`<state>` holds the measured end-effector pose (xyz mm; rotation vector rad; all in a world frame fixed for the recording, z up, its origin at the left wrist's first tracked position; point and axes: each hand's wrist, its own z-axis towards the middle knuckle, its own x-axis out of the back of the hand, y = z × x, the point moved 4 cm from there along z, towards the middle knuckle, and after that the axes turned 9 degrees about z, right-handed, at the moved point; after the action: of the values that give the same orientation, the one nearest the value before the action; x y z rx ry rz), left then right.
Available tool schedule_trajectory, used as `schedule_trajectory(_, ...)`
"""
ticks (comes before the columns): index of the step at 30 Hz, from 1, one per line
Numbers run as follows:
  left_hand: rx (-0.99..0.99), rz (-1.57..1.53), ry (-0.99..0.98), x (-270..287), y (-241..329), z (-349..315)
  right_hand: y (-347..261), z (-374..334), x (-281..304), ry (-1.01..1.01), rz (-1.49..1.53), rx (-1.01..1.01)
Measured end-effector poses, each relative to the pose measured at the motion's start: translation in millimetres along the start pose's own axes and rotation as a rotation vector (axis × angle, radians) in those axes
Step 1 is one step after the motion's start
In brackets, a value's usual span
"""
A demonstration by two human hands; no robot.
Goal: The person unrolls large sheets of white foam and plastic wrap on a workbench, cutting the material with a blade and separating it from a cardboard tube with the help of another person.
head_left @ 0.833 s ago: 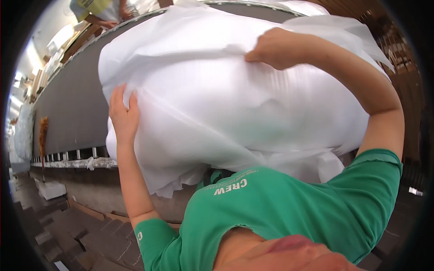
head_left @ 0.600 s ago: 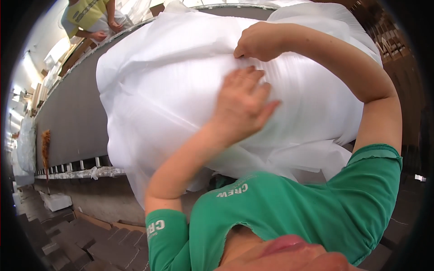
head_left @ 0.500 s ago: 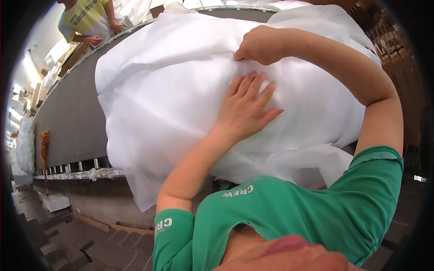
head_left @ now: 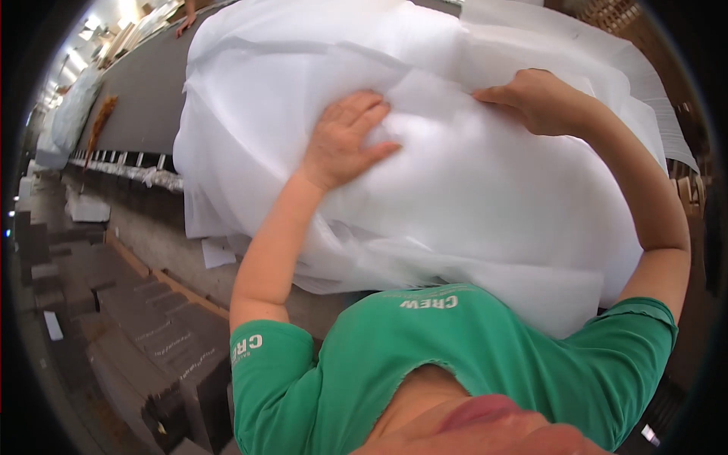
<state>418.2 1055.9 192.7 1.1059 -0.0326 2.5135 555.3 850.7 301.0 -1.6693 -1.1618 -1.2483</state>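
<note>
Far left: long grey belt [head_left: 148,98], pale rail [head_left: 140,172] with short metal posts along near edge. Orange-brown feathery duster [head_left: 101,121], tilted, seen against belt's left end. Pale plastic-wrapped bundle [head_left: 73,114] left of duster, bulky, creased. White box [head_left: 87,209] lower down, below rail. Dark grey boxes [head_left: 148,326] crowded across near left; small white slip [head_left: 53,325] among them. Far left beyond belt: light wood pieces [head_left: 136,39], blurred. Far right: brown slatted stack [head_left: 609,15]. Near right: small white object [head_left: 650,434], kind unclear.

Left hand [head_left: 345,142] on white sheeting [head_left: 470,197]; right hand [head_left: 544,105] touching sheeting with fingers [head_left: 493,94].
</note>
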Motion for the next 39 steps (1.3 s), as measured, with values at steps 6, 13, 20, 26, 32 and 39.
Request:
schedule_trajectory(6, 0.053, 0.167, -0.038, 4.5, 2.4, -9.9, 33.2, -79.4, 7.5, -0.097, 0.028, 0.026)
schedule_trajectory(13, 0.099, 0.229, -0.033, 13.8, 45.2, 35.9, 59.3, -96.1, -12.8, -0.128, -0.067, -0.034)
schedule_trajectory(20, -0.135, -0.147, -0.055, -54.1, 212.5, 103.8, 55.7, -93.7, -7.3, -0.222, -0.066, -0.074)
schedule_trajectory(26, -0.087, -0.105, -0.162, -97.3, 202.7, 62.2, 87.7, -153.6, -23.2, -0.06, -0.042, -0.036)
schedule_trajectory(32, -0.098, -0.017, -0.181, -101.9, 206.5, 68.4, 122.3, -227.6, -35.2, 0.078, -0.109, -0.09)
schedule_trajectory(39, -0.118, -0.026, -0.147, -99.5, 212.9, 70.5, 161.2, -309.4, -48.7, 0.068, -0.18, -0.282)
